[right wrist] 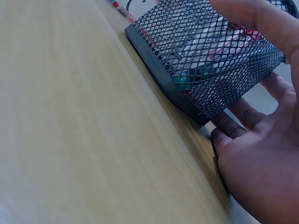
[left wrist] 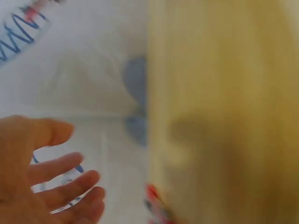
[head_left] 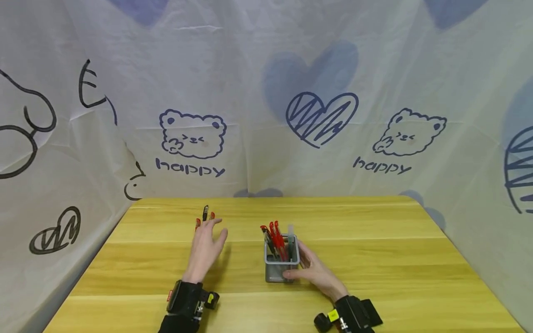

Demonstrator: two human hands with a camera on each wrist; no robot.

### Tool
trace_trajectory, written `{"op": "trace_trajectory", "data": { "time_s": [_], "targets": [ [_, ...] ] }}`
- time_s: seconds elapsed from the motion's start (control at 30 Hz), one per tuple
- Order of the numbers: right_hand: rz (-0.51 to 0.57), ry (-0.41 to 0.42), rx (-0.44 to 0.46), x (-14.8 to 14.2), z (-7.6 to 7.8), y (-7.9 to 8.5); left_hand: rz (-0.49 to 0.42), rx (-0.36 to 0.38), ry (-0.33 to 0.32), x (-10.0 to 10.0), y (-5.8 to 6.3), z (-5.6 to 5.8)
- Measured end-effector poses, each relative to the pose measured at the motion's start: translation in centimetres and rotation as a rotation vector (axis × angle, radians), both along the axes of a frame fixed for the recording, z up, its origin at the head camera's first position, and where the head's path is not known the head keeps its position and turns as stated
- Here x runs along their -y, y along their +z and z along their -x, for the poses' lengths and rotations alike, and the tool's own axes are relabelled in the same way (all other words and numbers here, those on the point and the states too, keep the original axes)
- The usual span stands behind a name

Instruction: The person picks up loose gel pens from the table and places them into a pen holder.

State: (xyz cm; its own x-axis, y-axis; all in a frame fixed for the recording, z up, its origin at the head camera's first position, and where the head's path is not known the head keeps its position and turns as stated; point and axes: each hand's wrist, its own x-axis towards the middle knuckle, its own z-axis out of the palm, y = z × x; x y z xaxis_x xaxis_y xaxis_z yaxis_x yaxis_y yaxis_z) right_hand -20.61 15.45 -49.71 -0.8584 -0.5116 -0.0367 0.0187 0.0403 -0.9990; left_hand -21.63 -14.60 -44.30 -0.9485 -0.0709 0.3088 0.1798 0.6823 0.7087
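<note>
At lower centre the right hand [head_left: 318,274] grips the mesh holder [head_left: 273,273], already bearing several upright pens [head_left: 279,243], while loose pens [head_left: 205,213] beyond the empty, outspread left hand [head_left: 204,247], left of centre, seemingly remain.

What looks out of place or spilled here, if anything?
Slightly odd: a few loose pens lie outside the mesh holder, partly hidden behind the left hand, while red pens lean inside it. I see no spill or obvious damage, though the left wrist view is blurred.
</note>
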Motion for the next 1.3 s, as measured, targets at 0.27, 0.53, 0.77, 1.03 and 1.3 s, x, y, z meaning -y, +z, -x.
{"op": "trace_trajectory", "data": {
  "time_s": [0.27,0.53,0.77,1.03,1.3],
  "targets": [
    [-0.002,-0.007,-0.005,-0.1,-0.1,0.1,0.172,0.177,-0.071,1.8,-2.0,-0.1],
    [-0.015,-0.010,0.011,-0.2,-0.2,0.1,0.154,0.304,-0.084,2.2,-2.5,0.4],
    [-0.011,-0.007,0.004,0.0,-0.1,0.1,0.119,0.339,-0.089,2.4,-2.5,0.5],
    [-0.010,-0.005,0.001,0.0,0.0,-0.1,0.103,0.335,-0.100,2.6,-2.7,0.4],
    [-0.001,0.005,-0.005,0.1,0.0,-0.1,0.105,0.326,-0.096,2.8,-2.7,0.2]
  ]
}}
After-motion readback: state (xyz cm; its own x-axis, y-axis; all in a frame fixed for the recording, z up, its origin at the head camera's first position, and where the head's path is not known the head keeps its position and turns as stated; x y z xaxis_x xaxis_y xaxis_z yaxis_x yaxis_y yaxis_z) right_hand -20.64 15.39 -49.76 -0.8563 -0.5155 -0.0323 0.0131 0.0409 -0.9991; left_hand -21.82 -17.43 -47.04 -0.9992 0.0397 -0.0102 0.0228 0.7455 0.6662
